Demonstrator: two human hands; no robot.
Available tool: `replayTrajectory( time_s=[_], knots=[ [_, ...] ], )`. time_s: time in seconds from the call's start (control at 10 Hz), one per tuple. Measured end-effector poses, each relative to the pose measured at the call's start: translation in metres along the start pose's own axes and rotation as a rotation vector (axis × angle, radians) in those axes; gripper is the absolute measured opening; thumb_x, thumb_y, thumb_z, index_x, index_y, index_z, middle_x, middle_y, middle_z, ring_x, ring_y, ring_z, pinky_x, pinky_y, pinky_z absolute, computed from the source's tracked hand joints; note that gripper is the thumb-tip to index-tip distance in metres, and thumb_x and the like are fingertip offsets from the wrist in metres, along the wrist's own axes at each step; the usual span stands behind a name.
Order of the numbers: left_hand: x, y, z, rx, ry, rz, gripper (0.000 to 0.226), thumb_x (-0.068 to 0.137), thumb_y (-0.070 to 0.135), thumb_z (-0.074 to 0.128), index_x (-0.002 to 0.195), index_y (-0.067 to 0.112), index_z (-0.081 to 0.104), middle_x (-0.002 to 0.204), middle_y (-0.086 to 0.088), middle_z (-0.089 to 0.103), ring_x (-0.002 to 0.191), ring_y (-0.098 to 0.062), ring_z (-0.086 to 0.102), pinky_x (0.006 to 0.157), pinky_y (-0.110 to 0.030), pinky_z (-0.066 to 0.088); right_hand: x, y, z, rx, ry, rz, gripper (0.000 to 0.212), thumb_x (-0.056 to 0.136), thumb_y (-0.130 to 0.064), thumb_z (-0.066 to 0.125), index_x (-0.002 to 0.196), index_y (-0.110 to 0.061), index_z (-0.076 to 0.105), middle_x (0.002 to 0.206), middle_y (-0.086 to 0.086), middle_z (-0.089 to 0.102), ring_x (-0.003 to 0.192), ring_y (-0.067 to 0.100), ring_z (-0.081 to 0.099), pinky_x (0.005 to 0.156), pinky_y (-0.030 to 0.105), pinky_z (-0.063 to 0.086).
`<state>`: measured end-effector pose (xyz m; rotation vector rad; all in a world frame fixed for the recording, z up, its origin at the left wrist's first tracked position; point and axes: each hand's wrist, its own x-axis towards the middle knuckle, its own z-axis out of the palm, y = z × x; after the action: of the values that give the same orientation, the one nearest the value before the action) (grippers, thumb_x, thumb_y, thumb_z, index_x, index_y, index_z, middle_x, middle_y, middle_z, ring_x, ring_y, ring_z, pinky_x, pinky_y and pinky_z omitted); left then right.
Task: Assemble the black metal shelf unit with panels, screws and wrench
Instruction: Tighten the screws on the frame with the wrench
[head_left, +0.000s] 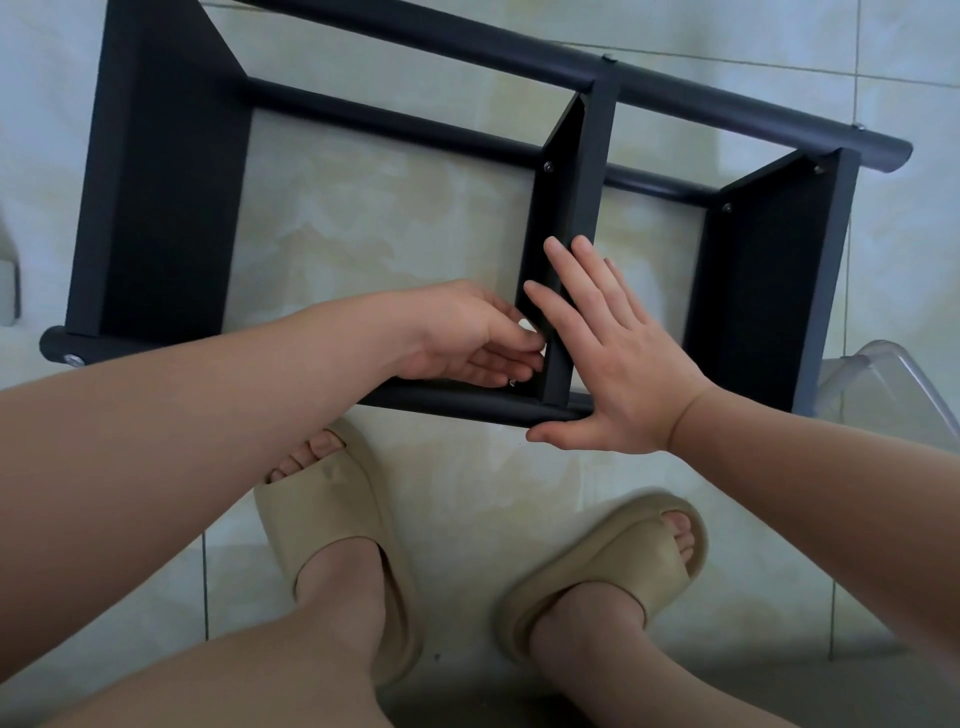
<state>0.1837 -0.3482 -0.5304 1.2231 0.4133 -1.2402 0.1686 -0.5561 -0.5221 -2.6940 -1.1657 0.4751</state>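
Looking down through the head camera, I see the black metal shelf unit (156, 182) lying on its side on glossy, marbled floor tiles (389, 218), just ahead of a pair of beige foam slides (332, 519). Its finish is matte and powdery, with flat rectangular panels set between round tubes. The far tube (519, 52) runs out of frame at the top left. The right hand (608, 353) lies flat against the middle panel (592, 171), fingers straight and spread, thumb stretched along the near tube (457, 402). The left hand (467, 338) reaches in from the other side of that panel, its fingers curled and pinching a small pale object (530, 327). That object is mostly hidden by the fingers, and I cannot tell what it is. A small silver screw (512, 382) glints just below those fingertips, at the panel's lower corner. Other screw heads (547, 166) show further up, where the panels meet the tubes. At the right edge a clear, curved plastic thing (883, 364) is cut off and hard to identify.
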Motion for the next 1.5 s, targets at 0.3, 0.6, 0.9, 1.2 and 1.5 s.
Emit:
replayTrajectory(
  time_s=[0.3, 0.6, 0.9, 1.2, 1.5],
  knots=[
    [0.0018, -0.0044, -0.0036, -0.033, 0.027, 0.020, 0.006, 0.094, 0.018, 0.067, 0.098, 0.014, 0.065, 0.092, -0.003, 0.076, 0.084, -0.014, 0.071, 0.077, -0.026, 0.056, 0.0001, 0.0002, 0.0009, 0.010, 0.010, -0.001, 0.115, 0.078, -0.082, 0.054, 0.156, -0.002, 0.028, 0.167, 0.021, 0.005, 0.155, 0.038, -0.003, 0.123, 0.058, 0.015],
    [0.0008, -0.0036, -0.0046, 0.065, 0.022, 0.026, 0.011, 0.094, 0.020, 0.066, 0.103, 0.014, 0.065, 0.095, -0.004, 0.077, 0.081, -0.012, 0.071, 0.075, -0.026, 0.053, 0.0002, 0.0003, 0.0001, 0.008, 0.000, 0.004, 0.116, 0.078, -0.083, 0.054, 0.157, -0.002, 0.028, 0.168, 0.020, 0.003, 0.156, 0.037, -0.005, 0.124, 0.058, 0.014],
    [0.0005, -0.0044, -0.0042, 0.085, 0.005, 0.028, 0.003, 0.096, 0.018, 0.063, 0.097, 0.015, 0.065, 0.093, -0.002, 0.077, 0.083, -0.012, 0.070, 0.073, -0.024, 0.052, 0.0003, 0.0000, 0.0007, 0.009, 0.002, 0.002, 0.116, 0.078, -0.083, 0.055, 0.157, -0.002, 0.028, 0.168, 0.021, 0.003, 0.156, 0.037, -0.005, 0.124, 0.057, 0.014],
    [0.0006, -0.0030, -0.0037, 0.044, -0.001, -0.012, 0.006, 0.096, 0.017, 0.061, 0.094, 0.014, 0.066, 0.092, -0.003, 0.076, 0.084, -0.014, 0.070, 0.075, -0.025, 0.052, 0.0002, 0.0004, 0.0007, 0.013, 0.013, -0.003, 0.115, 0.078, -0.082, 0.054, 0.156, -0.001, 0.029, 0.167, 0.022, 0.005, 0.155, 0.038, -0.003, 0.123, 0.058, 0.015],
    [0.0015, -0.0030, -0.0056, 0.074, -0.048, -0.045, 0.015, 0.098, 0.012, 0.058, 0.084, 0.016, 0.062, 0.086, -0.002, 0.075, 0.079, -0.012, 0.068, 0.074, -0.027, 0.047, 0.0002, 0.0006, 0.0006, 0.012, 0.004, 0.001, 0.115, 0.078, -0.083, 0.054, 0.157, -0.002, 0.028, 0.167, 0.021, 0.004, 0.155, 0.038, -0.004, 0.123, 0.058, 0.015]
  ],
)
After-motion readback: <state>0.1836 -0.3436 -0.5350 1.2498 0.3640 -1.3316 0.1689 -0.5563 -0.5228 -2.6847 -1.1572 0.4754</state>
